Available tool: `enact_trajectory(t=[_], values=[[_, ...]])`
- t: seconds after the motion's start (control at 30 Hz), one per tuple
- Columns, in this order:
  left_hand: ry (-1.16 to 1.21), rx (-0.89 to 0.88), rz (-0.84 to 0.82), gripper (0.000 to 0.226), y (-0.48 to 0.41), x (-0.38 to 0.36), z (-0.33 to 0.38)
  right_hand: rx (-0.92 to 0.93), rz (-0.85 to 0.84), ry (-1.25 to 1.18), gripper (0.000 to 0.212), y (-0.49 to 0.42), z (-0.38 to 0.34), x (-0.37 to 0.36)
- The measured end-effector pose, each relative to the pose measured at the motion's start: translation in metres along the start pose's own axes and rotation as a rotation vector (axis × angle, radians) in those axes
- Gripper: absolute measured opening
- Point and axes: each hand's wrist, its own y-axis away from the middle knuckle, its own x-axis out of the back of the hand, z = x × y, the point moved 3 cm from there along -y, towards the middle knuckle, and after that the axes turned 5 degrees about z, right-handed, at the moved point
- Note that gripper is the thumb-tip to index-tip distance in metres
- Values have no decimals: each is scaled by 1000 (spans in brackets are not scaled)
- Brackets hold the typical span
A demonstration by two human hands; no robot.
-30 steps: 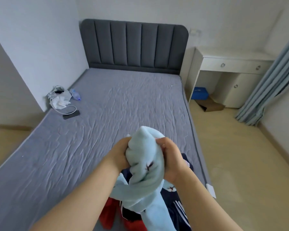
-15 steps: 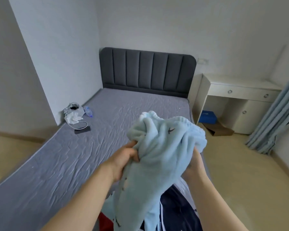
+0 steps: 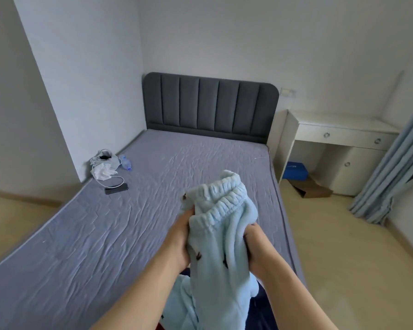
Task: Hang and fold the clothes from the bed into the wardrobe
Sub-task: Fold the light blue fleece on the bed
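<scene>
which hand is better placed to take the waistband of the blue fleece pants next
Probably the left. The left hand grips the blue fleece pants right at the near edge of the elastic waistband; the right hand holds fabric lower down the side, farther from that band.

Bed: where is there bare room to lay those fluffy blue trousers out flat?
Bare: the middle of the bed, from headboard to trousers, and the near left stretch this side of the phone. Crowded: the far left edge with bag, bottle and phone, and the near corner, where more clothes lie.
</scene>
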Motion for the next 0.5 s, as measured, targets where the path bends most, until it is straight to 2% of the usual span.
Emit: enact_trajectory(t=[0.07, 0.13, 0.2, 0.27, 0.4, 0.5], values=[[41, -51, -18, 31, 2, -6, 5, 48, 69, -57, 28, 0, -3, 10], [32, -156, 15, 23, -3, -7, 11, 64, 98, -200, 34, -4, -2, 21], [-10, -259, 94, 13, -3, -8, 17, 99, 85, -359, 40, -2, -4, 26], [-66, -322, 206, 8, -1, -9, 17, 137, 39, -401, 43, 0, -11, 27], [-144, -388, 468, 21, 3, -5, 12, 143, 180, -73, 45, -4, -11, 29], [-174, -441, 523, 25, 6, -2, 14, 90, 291, 216, 20, -5, -6, 35]])
